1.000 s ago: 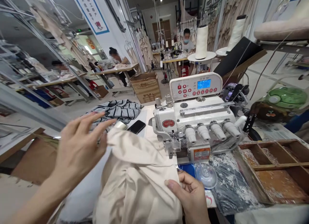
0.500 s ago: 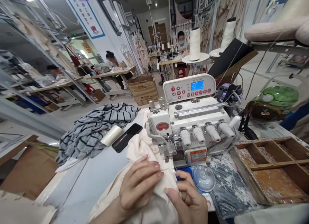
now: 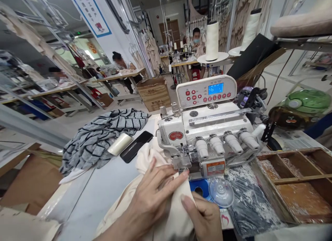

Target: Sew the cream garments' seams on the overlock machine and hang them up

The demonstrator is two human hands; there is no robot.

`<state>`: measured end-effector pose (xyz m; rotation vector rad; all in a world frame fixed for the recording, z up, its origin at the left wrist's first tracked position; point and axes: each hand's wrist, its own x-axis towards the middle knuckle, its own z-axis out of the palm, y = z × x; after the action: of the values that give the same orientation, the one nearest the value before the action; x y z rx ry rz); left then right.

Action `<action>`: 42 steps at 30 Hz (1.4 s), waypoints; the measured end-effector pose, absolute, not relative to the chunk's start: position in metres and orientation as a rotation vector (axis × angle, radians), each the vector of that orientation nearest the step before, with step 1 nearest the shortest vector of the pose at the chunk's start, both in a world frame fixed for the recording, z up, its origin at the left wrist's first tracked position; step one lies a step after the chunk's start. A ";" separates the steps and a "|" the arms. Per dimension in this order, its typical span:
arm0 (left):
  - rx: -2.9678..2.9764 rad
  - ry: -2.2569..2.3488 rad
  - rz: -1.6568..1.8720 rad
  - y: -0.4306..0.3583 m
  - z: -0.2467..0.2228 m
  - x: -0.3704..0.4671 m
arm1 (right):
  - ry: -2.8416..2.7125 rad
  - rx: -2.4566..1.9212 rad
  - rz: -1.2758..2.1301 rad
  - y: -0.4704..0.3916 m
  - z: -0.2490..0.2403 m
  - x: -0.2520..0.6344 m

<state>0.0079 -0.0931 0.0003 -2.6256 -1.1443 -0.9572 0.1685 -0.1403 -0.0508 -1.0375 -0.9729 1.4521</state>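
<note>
Cream fabric [image 3: 178,206] lies under the presser foot area of a white overlock sewing machine [image 3: 207,125] and drapes toward me. My left hand [image 3: 155,190] rests on top of the fabric with fingers stretched out, its index fingertip just in front of the presser foot. My right hand [image 3: 203,213] pinches the fabric's right edge between thumb and fingers, a little nearer to me. The fabric's far part bunches up left of the machine head. Needles and the exact seam line are too small to make out.
Left of the machine lie a black phone [image 3: 136,146], a cream thread roll [image 3: 120,144] and striped grey cloth [image 3: 101,140]. Beside my right hand are a blue holder [image 3: 201,186] and a clear plastic dome [image 3: 221,192]. A wooden compartment tray [image 3: 287,180] stands at right. Several people sit at machines beyond.
My left hand has shifted right and forward, its index finger now extended toward the presser foot. My right hand still pinches the edge. The machine's display reading has changed.
</note>
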 end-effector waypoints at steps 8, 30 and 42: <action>-2.433 -1.943 -0.848 -0.124 -0.053 -0.069 | -1.220 -1.136 1.256 -0.147 -0.048 0.180; -2.434 -1.727 -1.352 -0.037 0.019 0.002 | -1.224 -1.102 1.021 -0.143 -0.037 0.158; -2.707 -2.516 -1.643 -0.206 -0.042 0.039 | -1.560 -1.099 0.823 -0.238 -0.083 0.183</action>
<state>0.0388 -0.2064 -0.0423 -2.7065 -2.5160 -1.6428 0.1832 -0.2383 -0.0830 -1.0989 -1.5603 0.8229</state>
